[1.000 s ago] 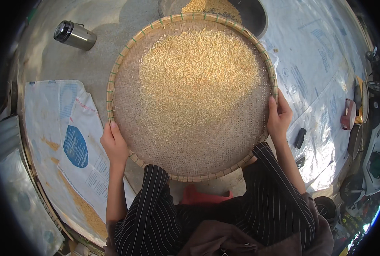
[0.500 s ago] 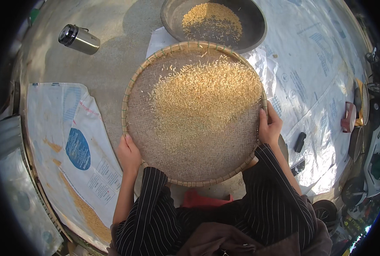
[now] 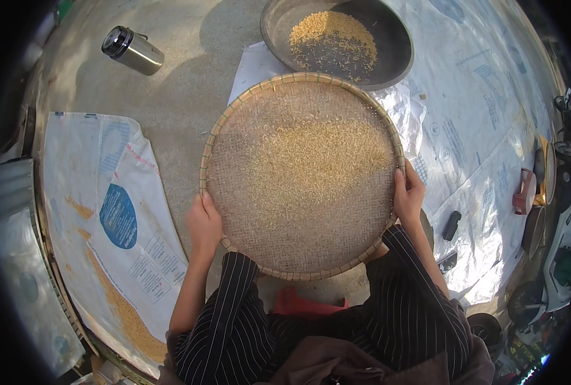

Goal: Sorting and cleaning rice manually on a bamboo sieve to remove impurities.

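Gripping the round woven bamboo winnowing tray (image 3: 301, 176) at opposite rims over the lap: left hand (image 3: 203, 221) and right hand (image 3: 408, 192) both clamped on. Stiff but light, loose husked grain (image 3: 317, 160) shifts easily, so best kept level. Beyond the tray, a dark metal basin (image 3: 397, 38).

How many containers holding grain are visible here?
2: the woven winnowing tray held by both hands, and the dark metal basin on the ground beyond it.

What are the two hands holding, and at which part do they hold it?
Both hands hold the round woven tray of grain by its rim: the left hand at the lower left edge, the right hand at the right edge.
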`<state>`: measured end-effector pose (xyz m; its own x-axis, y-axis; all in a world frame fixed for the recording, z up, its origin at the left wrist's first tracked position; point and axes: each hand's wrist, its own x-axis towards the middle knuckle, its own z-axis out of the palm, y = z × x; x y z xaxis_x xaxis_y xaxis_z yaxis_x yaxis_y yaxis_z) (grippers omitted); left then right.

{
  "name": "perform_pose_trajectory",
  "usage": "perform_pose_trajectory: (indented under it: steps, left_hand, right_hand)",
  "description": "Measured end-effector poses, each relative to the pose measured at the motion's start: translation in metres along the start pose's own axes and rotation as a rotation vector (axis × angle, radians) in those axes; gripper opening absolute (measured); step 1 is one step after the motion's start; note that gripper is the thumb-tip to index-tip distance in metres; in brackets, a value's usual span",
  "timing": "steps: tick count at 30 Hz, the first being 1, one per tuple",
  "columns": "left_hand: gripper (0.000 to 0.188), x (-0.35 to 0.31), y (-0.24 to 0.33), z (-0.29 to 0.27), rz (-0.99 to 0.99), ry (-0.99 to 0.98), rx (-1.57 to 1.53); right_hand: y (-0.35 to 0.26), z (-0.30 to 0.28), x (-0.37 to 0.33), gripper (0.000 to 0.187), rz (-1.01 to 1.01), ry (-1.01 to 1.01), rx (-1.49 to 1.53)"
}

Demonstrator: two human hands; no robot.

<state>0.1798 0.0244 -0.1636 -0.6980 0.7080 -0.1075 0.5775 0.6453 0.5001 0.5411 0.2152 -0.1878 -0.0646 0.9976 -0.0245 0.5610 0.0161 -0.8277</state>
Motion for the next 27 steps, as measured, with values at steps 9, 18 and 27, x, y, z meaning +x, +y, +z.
perform_pose_trajectory:
  steps: [9,18,27]
  left_hand:
    - [0.035,-0.011,-0.018,-0.030,-0.036,-0.046,0.030]
    - [0.035,-0.008,-0.032,-0.041,0.007,-0.149,0.123]
    - [0.028,0.074,0.035,-0.063,0.465,-0.355,0.292]
  right_hand:
    - [-0.022,0.005,-0.026,0.036,0.087,-0.072,-0.093]
    - [-0.073,-0.001,-0.020,0.037,0.140,-0.196,-0.503]
    - [-0.118,0.008,0.049,0.027,-0.378,-0.498,-0.683]
